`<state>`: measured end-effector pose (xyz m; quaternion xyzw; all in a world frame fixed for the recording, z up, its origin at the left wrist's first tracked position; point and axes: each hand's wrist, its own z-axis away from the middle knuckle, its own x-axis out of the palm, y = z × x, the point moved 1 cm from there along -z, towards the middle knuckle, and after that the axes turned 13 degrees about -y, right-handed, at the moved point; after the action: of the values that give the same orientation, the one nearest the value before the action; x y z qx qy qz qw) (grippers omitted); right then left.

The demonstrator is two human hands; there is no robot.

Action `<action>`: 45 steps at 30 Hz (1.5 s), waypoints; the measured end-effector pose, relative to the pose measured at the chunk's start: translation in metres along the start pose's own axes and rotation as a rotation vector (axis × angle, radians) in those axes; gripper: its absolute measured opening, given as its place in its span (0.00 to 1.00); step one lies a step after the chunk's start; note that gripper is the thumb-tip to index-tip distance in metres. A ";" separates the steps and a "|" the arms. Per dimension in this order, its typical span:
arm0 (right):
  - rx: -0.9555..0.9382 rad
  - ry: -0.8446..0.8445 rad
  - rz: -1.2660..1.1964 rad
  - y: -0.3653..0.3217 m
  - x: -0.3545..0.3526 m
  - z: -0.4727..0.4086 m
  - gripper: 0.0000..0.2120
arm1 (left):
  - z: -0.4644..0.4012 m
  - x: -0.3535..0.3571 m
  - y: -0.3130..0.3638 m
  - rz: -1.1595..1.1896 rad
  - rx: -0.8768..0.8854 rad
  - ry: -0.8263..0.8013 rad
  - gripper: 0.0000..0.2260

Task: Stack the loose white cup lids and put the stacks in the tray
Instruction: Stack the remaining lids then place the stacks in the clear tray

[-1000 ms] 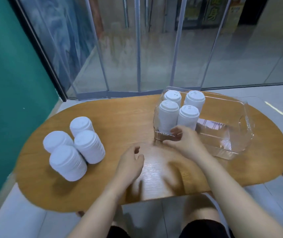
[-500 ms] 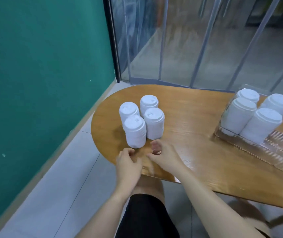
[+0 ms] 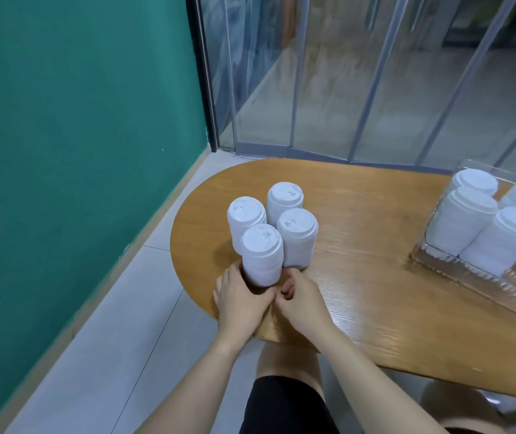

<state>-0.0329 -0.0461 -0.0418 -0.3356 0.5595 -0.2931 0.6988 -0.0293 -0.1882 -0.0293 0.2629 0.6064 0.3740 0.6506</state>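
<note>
Head view
Bench (image 3: 360, 277): oval wooden top, its rounded left end near a green wall (image 3: 78, 151); glass panels (image 3: 360, 89) behind.
Loose stacks: four upright stacks of white cup lids grouped close together on the left end of the bench. Nearest stack (image 3: 262, 255) stands at the front; front-right stack (image 3: 297, 238) just beside it; back-left stack (image 3: 245, 222) and back-right stack (image 3: 285, 200) behind.
Tray (image 3: 469, 281): clear plastic, on the right part of the bench, well apart from the loose group, partly cut off by the frame edge.
Tray contents: four stacks of white lids (image 3: 463, 220) standing close together in the tray's left end.
Left hand (image 3: 239, 297): fingers curved around the lower left side of the nearest stack, touching it at its base.
Right hand (image 3: 302, 296): at the lower right of the same stack, fingers curled inward; whether they actually grip the stack cannot be told.
Floor (image 3: 125, 339): pale tiles beneath the bench edge.
</note>
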 end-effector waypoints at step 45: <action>-0.058 0.092 -0.253 -0.009 -0.143 0.094 0.20 | 0.037 0.034 0.114 0.203 0.545 -0.296 0.16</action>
<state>0.0297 0.0737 0.0628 -0.4098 0.5524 -0.3779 0.6198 -0.0127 -0.0903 0.0459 0.5380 0.5537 0.2185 0.5969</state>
